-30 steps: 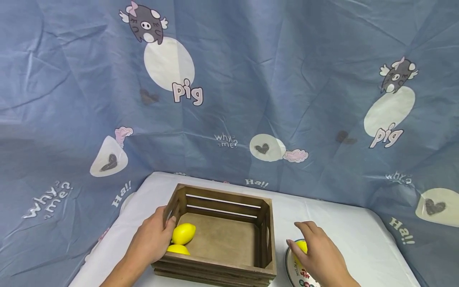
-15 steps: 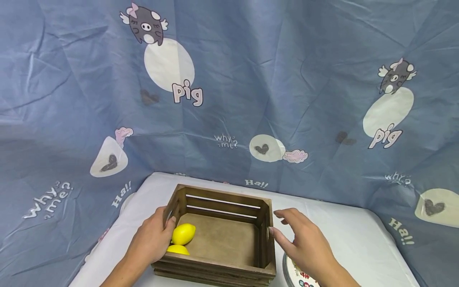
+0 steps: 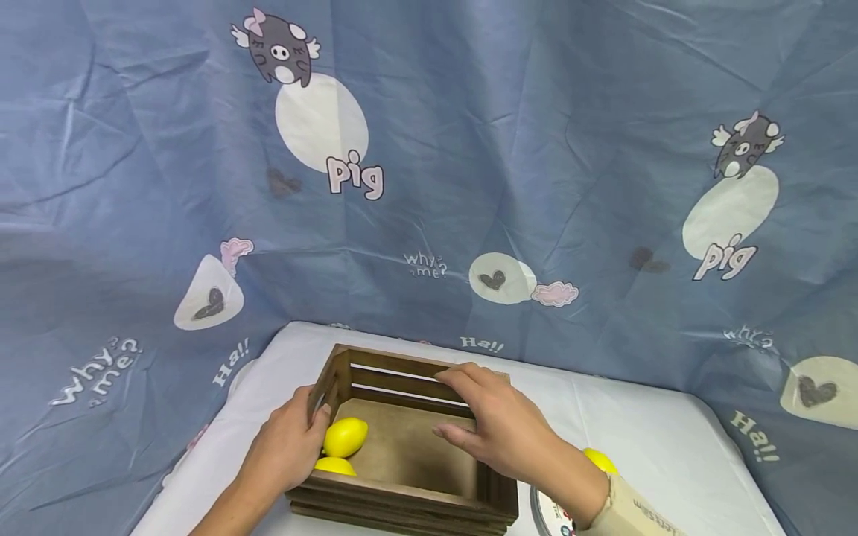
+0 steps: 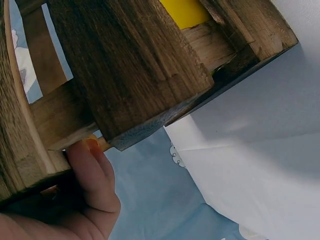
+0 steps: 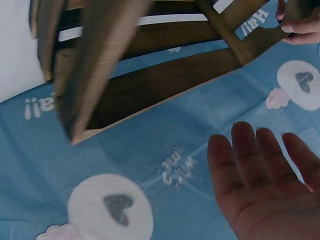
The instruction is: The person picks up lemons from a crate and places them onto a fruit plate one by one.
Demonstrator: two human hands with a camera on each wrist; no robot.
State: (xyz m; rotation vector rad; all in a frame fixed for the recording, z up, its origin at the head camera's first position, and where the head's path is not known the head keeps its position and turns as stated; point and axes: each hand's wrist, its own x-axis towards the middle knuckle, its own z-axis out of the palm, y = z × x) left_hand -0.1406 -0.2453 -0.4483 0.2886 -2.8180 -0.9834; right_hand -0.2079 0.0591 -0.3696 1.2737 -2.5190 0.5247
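Observation:
My left hand [image 3: 284, 443] grips the left side of a brown wooden slatted crate [image 3: 402, 494]. In the left wrist view, the left hand's fingers [image 4: 92, 172] curl in at an opening between the slats. Two lemons, one whole [image 3: 345, 437] and one partly hidden [image 3: 335, 467], lie inside at the near left. Over the crate's right half hovers my right hand [image 3: 492, 417], fingers and thumb spread, holding nothing. The right wrist view shows its straight fingers [image 5: 246, 155] apart from the wood. Another lemon [image 3: 600, 460] peeks out beyond the right forearm.
A round, printed, white-topped item [image 3: 551, 514] stands right of the crate, mostly hidden by the right arm. White cloth [image 3: 670, 447] covers the table. A blue printed curtain [image 3: 429, 186] hangs behind.
My right hand has swung left from the round item and the lemon by it to above the crate. The left hand keeps its grip, and the two lemons inside stay put.

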